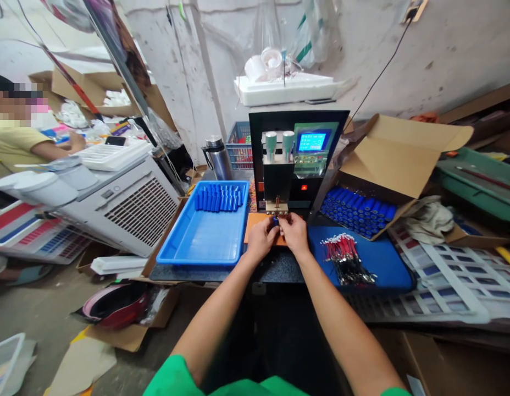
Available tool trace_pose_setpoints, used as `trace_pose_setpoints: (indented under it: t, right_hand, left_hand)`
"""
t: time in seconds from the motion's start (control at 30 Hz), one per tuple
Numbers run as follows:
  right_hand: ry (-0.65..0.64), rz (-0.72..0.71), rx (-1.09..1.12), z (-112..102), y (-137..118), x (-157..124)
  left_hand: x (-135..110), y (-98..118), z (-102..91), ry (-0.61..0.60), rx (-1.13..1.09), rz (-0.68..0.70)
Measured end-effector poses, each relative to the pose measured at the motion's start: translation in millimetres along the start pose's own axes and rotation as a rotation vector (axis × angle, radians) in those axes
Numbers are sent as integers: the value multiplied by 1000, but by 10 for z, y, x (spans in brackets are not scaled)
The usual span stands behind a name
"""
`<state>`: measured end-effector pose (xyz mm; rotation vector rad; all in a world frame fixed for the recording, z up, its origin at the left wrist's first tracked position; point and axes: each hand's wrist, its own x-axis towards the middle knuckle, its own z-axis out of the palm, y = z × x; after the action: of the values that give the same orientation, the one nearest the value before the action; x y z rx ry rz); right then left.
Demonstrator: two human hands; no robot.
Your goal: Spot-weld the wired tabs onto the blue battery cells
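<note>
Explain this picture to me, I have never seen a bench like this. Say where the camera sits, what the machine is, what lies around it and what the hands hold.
The camera sits on the worker's head, looking down along the bare arms. The left hand pinches a small blue cell under two thin pins of a black machine with a lit screen. The right hand closes in beside it, its grip too small to read. To the left lies a blue tray with more cells. To the right are a cardboard box full of them and a bundle of wires on a blue mat. Another person sits far left.
</note>
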<state>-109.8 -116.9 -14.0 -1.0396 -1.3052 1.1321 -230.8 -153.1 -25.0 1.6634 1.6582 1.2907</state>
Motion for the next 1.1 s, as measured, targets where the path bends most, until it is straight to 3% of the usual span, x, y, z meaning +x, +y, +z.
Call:
trace_pose_setpoints:
  t: [0.23,0.4,0.63,0.73,0.8,0.9,1.0,1.1]
  right_hand:
    - [-38,85,82,-20,-32,-39]
    - [-58,157,92,-204,-156,-232]
    - [-80,122,91,-469,-120,-900]
    - [-196,109,36,-474,75,-1313]
    - [-292,148,-4,-451,287,-1553]
    - [-312,224,-92,-439,656,-1802]
    - [-307,301,-200,-485,942,-1942]
    - [-289,319,-253,-548,1065,-1997]
  left_hand:
    - [-20,19,-13,-3,-9,16]
    - [1,74,-32,-29,-69,23]
    - [-102,193,-120,-7,-11,37]
    - [-154,311,-83,6,-131,6]
    - [-110,442,21,22,-273,-22]
    - [81,711,338,20,-509,-119]
    - [338,1005,812,5,-787,-261]
    - [623,1256,1328,-18,-983,-336]
